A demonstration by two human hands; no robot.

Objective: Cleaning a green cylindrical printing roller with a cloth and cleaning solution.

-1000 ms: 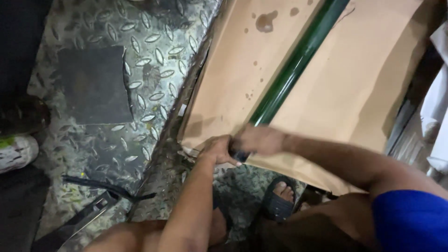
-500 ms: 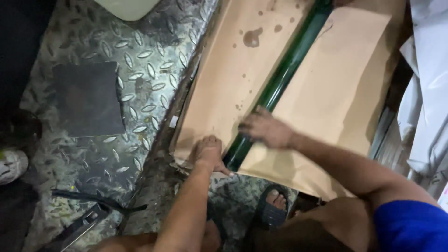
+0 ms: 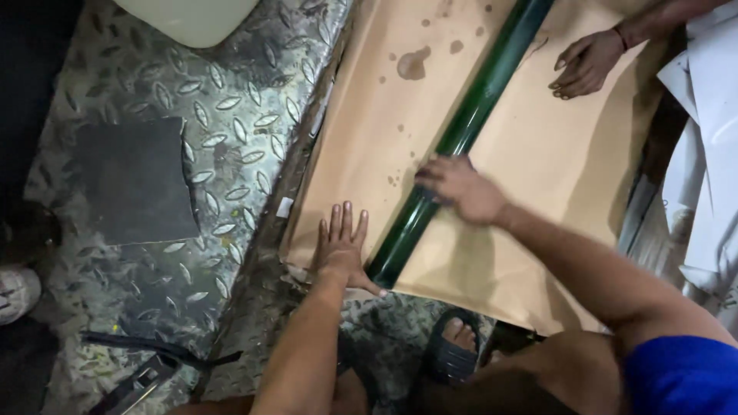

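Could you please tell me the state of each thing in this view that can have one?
Green tube: lying diagonally on the paper.
Brown paper: spread flat, stained with dark spots.
Left hand: flat, fingers spread, pressing the paper.
Right hand: resting on the tube.
Co-worker's hand: resting on the paper.

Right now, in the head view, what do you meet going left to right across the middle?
Dark square mat → silver diamond-plate metal floor → left hand → long dark green tube → right hand → white sheets.

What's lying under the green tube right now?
The green tube lies on brown paper that has dark stains. The right hand rests on the tube. What lies beneath the paper is covered.
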